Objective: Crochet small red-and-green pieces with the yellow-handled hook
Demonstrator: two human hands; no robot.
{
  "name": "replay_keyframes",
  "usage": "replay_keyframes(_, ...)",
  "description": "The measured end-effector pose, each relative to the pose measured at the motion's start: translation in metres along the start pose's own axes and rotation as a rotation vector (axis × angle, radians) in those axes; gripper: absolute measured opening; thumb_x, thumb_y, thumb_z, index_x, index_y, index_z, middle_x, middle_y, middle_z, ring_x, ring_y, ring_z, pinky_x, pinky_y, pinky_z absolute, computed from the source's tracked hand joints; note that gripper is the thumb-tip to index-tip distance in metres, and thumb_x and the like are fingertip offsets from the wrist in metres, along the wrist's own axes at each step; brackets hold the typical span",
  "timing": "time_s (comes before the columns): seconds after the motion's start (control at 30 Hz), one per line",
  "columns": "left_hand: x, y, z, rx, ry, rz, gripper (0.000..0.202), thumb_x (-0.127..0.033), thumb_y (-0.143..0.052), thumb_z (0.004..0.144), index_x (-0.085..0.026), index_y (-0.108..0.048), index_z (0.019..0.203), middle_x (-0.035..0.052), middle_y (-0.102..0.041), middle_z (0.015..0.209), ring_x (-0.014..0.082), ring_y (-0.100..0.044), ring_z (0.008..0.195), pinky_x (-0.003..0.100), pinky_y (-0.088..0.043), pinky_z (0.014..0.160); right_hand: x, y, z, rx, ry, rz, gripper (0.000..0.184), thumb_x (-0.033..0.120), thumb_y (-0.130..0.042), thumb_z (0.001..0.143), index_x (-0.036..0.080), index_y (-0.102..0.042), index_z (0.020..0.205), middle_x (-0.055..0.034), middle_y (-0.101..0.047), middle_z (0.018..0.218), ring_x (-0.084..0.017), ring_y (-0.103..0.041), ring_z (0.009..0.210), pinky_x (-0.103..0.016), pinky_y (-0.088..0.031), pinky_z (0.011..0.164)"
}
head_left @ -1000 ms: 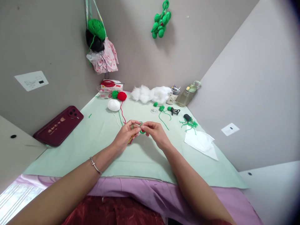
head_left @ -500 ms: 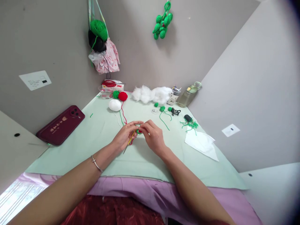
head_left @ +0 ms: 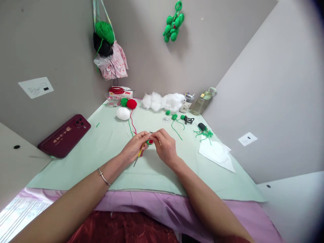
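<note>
Above the middle of the table, my two hands meet at the fingertips. My left hand (head_left: 134, 145) is closed round a crochet hook (head_left: 139, 154) with a yellow grip, its grey end slanting down toward me. A small green-and-red crocheted piece (head_left: 150, 142) sits between the hands, held against my left fingers. My right hand (head_left: 165, 145) is closed in a pinch just above that piece; what lies between its fingertips is hidden. Red yarn hangs under the left hand. Behind the hands lie a white yarn ball (head_left: 123, 113), a red yarn ball (head_left: 131, 104) and a green yarn ball (head_left: 124, 102), with strands trailing toward me.
White stuffing (head_left: 162, 102) lies along the back, beside a pen cup (head_left: 186, 104) and a bottle (head_left: 203, 102). Green crocheted bits (head_left: 174, 116), a black clip (head_left: 188, 119) and white paper (head_left: 216, 155) are to the right. A maroon phone (head_left: 64, 136) lies left.
The green-and-red piece has turned so more red shows. A grey tip now appears by my fingertips, where a green loop was. The view has shifted slightly.
</note>
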State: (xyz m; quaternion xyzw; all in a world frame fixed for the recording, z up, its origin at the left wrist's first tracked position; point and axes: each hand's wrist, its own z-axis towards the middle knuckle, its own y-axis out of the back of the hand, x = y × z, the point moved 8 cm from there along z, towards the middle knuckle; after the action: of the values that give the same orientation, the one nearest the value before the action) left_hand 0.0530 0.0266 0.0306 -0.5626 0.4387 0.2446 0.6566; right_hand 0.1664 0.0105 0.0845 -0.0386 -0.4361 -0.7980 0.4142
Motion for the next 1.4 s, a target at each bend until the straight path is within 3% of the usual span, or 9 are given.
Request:
replay_keyframes(0.13, -0.003, -0.004, -0.002, 0.042, 0.01, 0.023, 0.038, -0.042, -0.088, 0.08, -0.016, -0.062, 0.072, -0.0039, -0.049, 0.073, 0.0064, -0.04, 0.06, 0.017, -0.032, 0.05, 0.0, 0.004, 0.001, -0.029, -0.03, 0.051, 0.026, 0.027, -0.048, 0.106, 0.023, -0.064, 0.086, -0.0054, -0.063, 0.086, -0.018, -0.059, 0.076, -0.031, -0.044, 0.071)
replay_keyframes(0.27, -0.003, -0.006, -0.002, 0.072, 0.056, 0.051, 0.03, -0.029, -0.091, 0.073, -0.015, -0.065, 0.076, -0.0033, -0.055, 0.074, 0.0045, -0.038, 0.055, 0.018, -0.029, 0.048, -0.001, 0.006, 0.003, -0.039, -0.068, 0.126, 0.021, 0.024, -0.051, 0.102, 0.024, -0.059, 0.083, -0.0041, -0.061, 0.086, -0.017, -0.056, 0.073, -0.03, -0.041, 0.068)
replay_keyframes(0.5, -0.003, -0.001, -0.001, 0.022, 0.064, 0.05, 0.035, -0.021, -0.087, 0.069, -0.018, -0.053, 0.067, -0.0061, -0.05, 0.065, 0.0043, -0.038, 0.051, 0.017, -0.024, 0.045, -0.012, 0.012, 0.008, -0.05, -0.185, 0.275, 0.019, 0.027, -0.054, 0.096, 0.025, -0.053, 0.077, -0.0014, -0.057, 0.078, -0.018, -0.051, 0.071, -0.032, -0.042, 0.07)
replay_keyframes(0.7, -0.004, 0.004, 0.0, 0.005, 0.053, 0.059, 0.031, -0.02, -0.084, 0.073, -0.02, -0.071, 0.101, -0.0054, -0.056, 0.069, 0.0056, -0.039, 0.053, 0.016, -0.029, 0.047, -0.036, 0.005, 0.009, 0.007, -0.323, 0.426, 0.02, 0.038, -0.059, 0.091, 0.024, -0.056, 0.078, -0.0005, -0.059, 0.077, -0.016, -0.051, 0.066, -0.032, -0.044, 0.067)
replay_keyframes(0.9, 0.0, 0.006, 0.002, 0.047, 0.081, 0.088, 0.023, -0.029, -0.087, 0.074, -0.014, -0.071, 0.077, -0.002, -0.054, 0.069, 0.0063, -0.043, 0.056, 0.016, -0.028, 0.044, -0.048, -0.004, 0.009, 0.064, -0.387, 0.504, 0.033, 0.054, -0.061, 0.09, 0.023, -0.06, 0.081, 0.0003, -0.059, 0.072, -0.016, -0.053, 0.067, -0.032, -0.048, 0.068)
replay_keyframes(1.1, 0.001, 0.01, 0.003, 0.069, 0.087, 0.106, 0.027, -0.034, -0.09, 0.074, -0.013, -0.071, 0.077, -0.0007, -0.055, 0.072, 0.006, -0.044, 0.056, 0.016, -0.033, 0.046, -0.062, -0.008, 0.01, 0.177, -0.392, 0.391, 0.036, 0.052, -0.052, 0.099, 0.02, -0.065, 0.089, -0.0025, -0.067, 0.079, -0.017, -0.06, 0.072, -0.031, -0.051, 0.07)
replay_keyframes(1.2, 0.002, 0.016, 0.006, 0.038, 0.073, 0.125, 0.029, -0.034, -0.09, 0.074, -0.014, -0.07, 0.074, -0.0023, -0.053, 0.065, 0.0055, -0.04, 0.051, 0.017, -0.029, 0.043, -0.077, -0.011, 0.011, 0.216, -0.401, 0.23, 0.032, 0.042, -0.047, 0.104, 0.02, -0.07, 0.101, -0.0086, -0.073, 0.096, -0.022, -0.067, 0.092, -0.035, -0.054, 0.083)
replay_keyframes(1.3, 0.003, 0.022, 0.009, 0.0, 0.056, 0.14, 0.03, -0.035, -0.091, 0.073, -0.014, -0.07, 0.075, -0.0028, -0.053, 0.063, 0.0053, -0.04, 0.048, 0.017, -0.028, 0.042, -0.09, -0.015, 0.008, 0.26, -0.408, 0.053, 0.018, 0.028, -0.06, 0.101, 0.019, -0.071, 0.111, -0.0158, -0.072, 0.118, -0.028, -0.064, 0.117, -0.043, -0.051, 0.101)
replay_keyframes(1.4, 0.002, 0.028, 0.011, -0.041, 0.03, 0.153, 0.03, -0.034, -0.092, 0.072, -0.014, -0.069, 0.076, -0.0032, -0.054, 0.063, 0.0051, -0.042, 0.048, 0.017, -0.03, 0.042, -0.096, -0.025, 0.004, 0.342, -0.407, -0.041, 0.018, 0.027, -0.068, 0.099, 0.018, -0.072, 0.114, -0.0158, -0.071, 0.125, -0.028, -0.066, 0.119, -0.046, -0.054, 0.104)
